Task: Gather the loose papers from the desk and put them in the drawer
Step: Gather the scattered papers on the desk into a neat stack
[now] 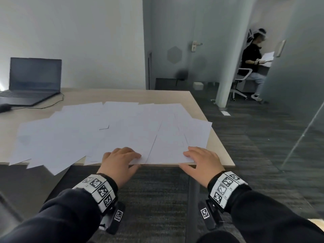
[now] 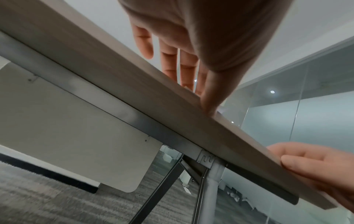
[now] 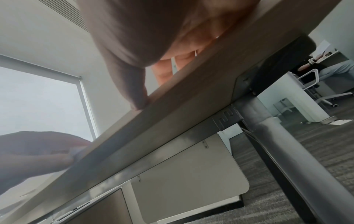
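Left hand (image 1: 121,159) and right hand (image 1: 201,160) lie flat, fingers straight, on the papers (image 1: 112,130) at the table (image 1: 198,109) near edge. Sheets fan toward the frame's upper left, nearer the left hand.

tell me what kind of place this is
Probably an office: a light wooden desk strewn with loose white papers, an open dark laptop, and a frosted glass partition.

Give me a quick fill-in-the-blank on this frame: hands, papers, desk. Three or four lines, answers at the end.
1. Both hands rest at the ____ edge of the desk.
2. The left hand lies with fingers flat on the ____.
3. The right hand has its thumb against the desk's ____.
4. At the far left of the desk stands an open ____.

Missing words: near; papers; edge; laptop
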